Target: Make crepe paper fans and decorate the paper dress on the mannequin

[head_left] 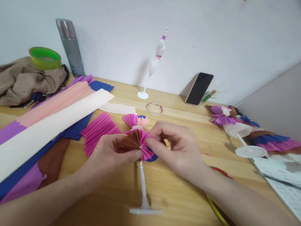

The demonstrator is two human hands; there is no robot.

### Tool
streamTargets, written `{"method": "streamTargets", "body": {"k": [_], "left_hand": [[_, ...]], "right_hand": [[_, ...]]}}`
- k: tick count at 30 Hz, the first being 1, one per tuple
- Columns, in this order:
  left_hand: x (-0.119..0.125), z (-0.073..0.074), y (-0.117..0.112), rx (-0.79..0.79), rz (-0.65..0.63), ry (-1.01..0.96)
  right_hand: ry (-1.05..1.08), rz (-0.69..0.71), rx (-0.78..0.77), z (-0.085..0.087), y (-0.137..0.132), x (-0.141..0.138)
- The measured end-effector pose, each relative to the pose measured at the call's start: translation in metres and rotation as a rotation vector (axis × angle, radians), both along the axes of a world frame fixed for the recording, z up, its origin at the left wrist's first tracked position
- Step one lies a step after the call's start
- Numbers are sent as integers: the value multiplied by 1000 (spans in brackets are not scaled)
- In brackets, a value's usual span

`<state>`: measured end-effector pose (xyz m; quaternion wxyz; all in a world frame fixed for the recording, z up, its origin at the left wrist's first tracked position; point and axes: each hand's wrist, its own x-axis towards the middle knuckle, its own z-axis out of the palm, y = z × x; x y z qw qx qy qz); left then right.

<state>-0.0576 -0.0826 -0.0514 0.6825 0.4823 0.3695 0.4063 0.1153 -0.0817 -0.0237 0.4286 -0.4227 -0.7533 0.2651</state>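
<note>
A pleated crepe-paper rosette (140,145) in brown, pink and dark blue is gathered at its middle, above a white stand (143,186) with a round base. My left hand (111,152) pinches the brown side between thumb and fingers. On the pink side, my right hand (174,144) grips an edge between thumb and forefinger. Just behind the rosette shows another pink, peach and blue paper piece (132,120) with a white band; its join to the stand is hidden. A pleated pink paper stack (100,131) lies beyond my left hand.
Long crepe-paper strips (45,119) cover the left. A bottle (71,47), a tape roll (45,58) on brown cloth (19,82), a white figure on a stand (157,56) and a phone (200,88) are along the wall. Paper-dressed figures (273,139) lie right, near a printed sheet (292,191).
</note>
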Motion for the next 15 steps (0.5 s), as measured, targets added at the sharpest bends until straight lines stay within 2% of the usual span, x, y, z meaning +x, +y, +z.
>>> {"method": "streamTargets", "body": {"k": [4,8,11,15], "left_hand": [[-2,-5,4,-5,-36,-43],[-4,-3,4,13,-46,-33],[-4,0,2,31,-3,0],[-5,3,1,20,29,-33]], "right_hand": [[17,20,-22,0,0,-1],[10,61,-44,-2,2,-2],[3,126,-66,-3,1,-3],[1,113,-74,-4,1,-3]]}}
